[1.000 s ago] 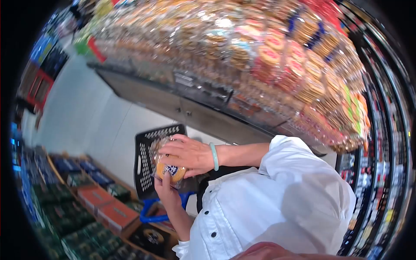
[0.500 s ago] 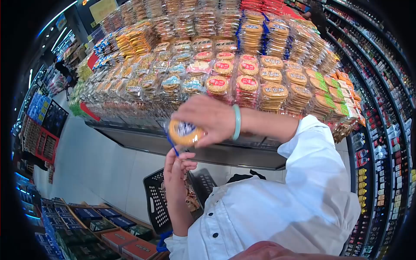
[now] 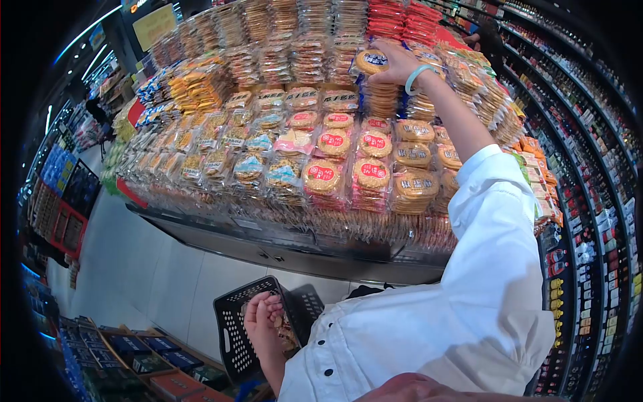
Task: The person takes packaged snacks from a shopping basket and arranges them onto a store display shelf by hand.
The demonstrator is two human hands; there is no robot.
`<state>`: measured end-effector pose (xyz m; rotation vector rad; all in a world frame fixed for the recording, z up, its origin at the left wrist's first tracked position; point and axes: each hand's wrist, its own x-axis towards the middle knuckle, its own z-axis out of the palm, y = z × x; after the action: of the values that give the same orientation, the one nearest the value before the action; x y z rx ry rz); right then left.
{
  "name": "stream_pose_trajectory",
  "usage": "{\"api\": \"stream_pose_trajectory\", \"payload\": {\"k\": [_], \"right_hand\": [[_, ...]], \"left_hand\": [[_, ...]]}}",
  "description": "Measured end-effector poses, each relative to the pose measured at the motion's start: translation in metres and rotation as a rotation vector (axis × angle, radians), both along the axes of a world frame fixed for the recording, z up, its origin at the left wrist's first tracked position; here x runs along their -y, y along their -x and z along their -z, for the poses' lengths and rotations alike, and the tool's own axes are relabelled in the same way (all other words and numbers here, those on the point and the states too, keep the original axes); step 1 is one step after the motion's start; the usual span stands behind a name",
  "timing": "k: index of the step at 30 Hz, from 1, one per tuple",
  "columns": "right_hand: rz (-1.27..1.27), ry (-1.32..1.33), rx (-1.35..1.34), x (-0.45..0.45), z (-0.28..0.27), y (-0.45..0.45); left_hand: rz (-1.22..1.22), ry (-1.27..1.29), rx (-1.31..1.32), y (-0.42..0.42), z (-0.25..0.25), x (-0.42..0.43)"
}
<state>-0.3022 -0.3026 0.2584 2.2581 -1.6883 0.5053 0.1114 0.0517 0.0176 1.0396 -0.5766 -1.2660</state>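
My right hand, with a pale green bangle at the wrist, reaches to the upper tier of the display. Its fingers are closed on a round cracker pack with a dark blue label, directly over a stack of blue-edged packs. My left hand is low, over the black basket, with its fingers curled together; whether anything small is inside them is hidden. Packaged items lie in the basket, partly covered by my left hand and forearm.
Tiered stacks of wrapped crackers fill the display ahead, above a dark cabinet base. Bottle shelves line the right side. Boxed goods stand at the lower left. A person is far off at the left.
My right hand has moved up and away to the upper stacks with the blue-labelled pack. My left hand has parted from the pack and dropped over the basket, its fingers curled.
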Motion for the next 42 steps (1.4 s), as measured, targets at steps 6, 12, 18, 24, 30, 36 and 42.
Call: {"api": "stream_pose_trajectory", "payload": {"k": [6,12,18,24,30,36,42], "right_hand": [[0.065,-0.049,-0.076,0.021,0.008,0.019],[0.136,-0.099,-0.099,0.012,0.002,0.012],[-0.018,0.004,-0.003,0.018,0.001,0.020],[-0.071,0.078,-0.064,0.012,0.002,0.015],[-0.268,0.213,0.170,-0.034,-0.006,-0.039],[-0.616,0.224,0.246,-0.142,0.026,-0.146],[-0.781,0.157,0.238,-0.222,0.060,-0.187]], "left_hand": [[-0.056,-0.016,0.004,0.000,0.018,-0.002],[-0.020,-0.033,0.085,0.014,0.018,0.001],[-0.039,-0.030,0.051,0.022,0.014,-0.002],[-0.009,0.006,0.061,0.020,0.025,-0.009],[0.021,0.006,0.091,0.030,-0.006,0.000],[0.211,0.454,0.246,0.070,-0.075,0.051],[0.124,0.579,0.010,0.108,-0.097,0.061]]}}
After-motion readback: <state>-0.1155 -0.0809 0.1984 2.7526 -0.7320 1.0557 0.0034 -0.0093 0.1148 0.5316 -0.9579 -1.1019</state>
